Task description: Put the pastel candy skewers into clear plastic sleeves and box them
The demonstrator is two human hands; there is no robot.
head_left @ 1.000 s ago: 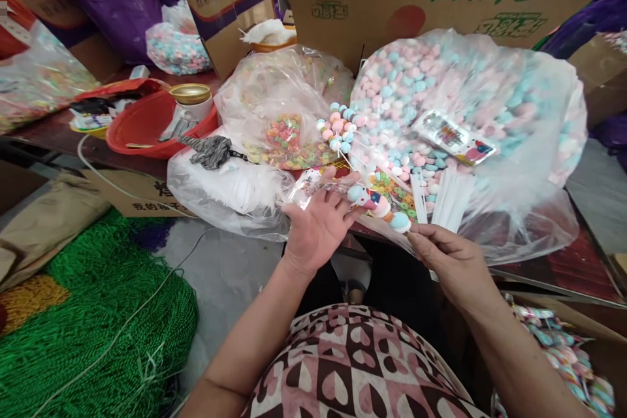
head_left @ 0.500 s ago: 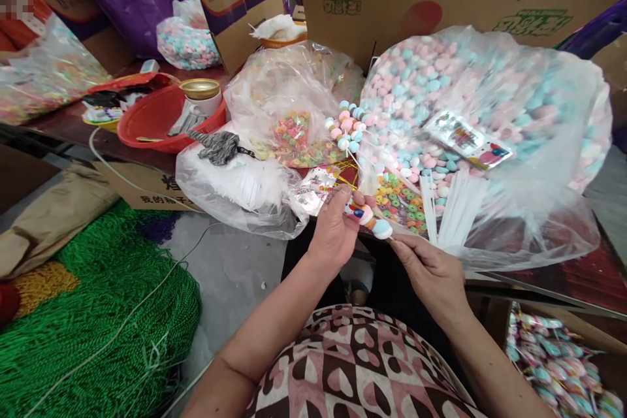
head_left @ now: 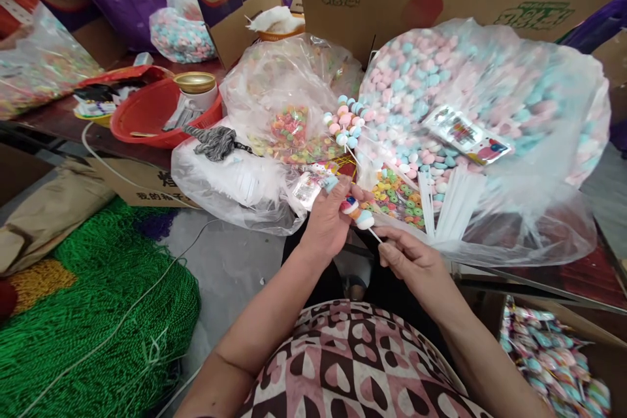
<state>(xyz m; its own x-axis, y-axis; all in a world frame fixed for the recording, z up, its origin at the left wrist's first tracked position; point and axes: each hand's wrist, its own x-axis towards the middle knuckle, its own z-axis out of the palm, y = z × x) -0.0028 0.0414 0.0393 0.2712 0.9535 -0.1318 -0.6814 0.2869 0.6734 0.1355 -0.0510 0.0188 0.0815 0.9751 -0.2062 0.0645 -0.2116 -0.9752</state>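
My left hand [head_left: 327, 221] is closed around a candy skewer [head_left: 364, 219], which seems to be partly inside a printed clear wrapper. Pale blue and white marshmallow shows at its lower end, with another blue piece above the fingers. My right hand [head_left: 409, 255] pinches the thin white stick of this same skewer from the right. Just beyond the left hand lies a silver printed wrapper [head_left: 308, 188]. A bunch of finished-looking marshmallow skewers [head_left: 345, 121] leans farther back. Beside my right hand are a bundle of white sticks [head_left: 458, 206] and ring-shaped candies [head_left: 399, 196].
A big clear bag of pink and blue marshmallows [head_left: 416, 65] fills the right, with a packet stack [head_left: 467, 134] on it. Left stand a red basin [head_left: 142, 121] and a bag of white sticks [head_left: 235, 186]. Wrapped skewers [head_left: 553, 353] fill a carton low right; green cord [head_left: 112, 294] lies left.
The skewer has shifted left and tilted lower, and more of its white stick now shows. My right hand has moved left and down along with it. The view has shifted slightly.
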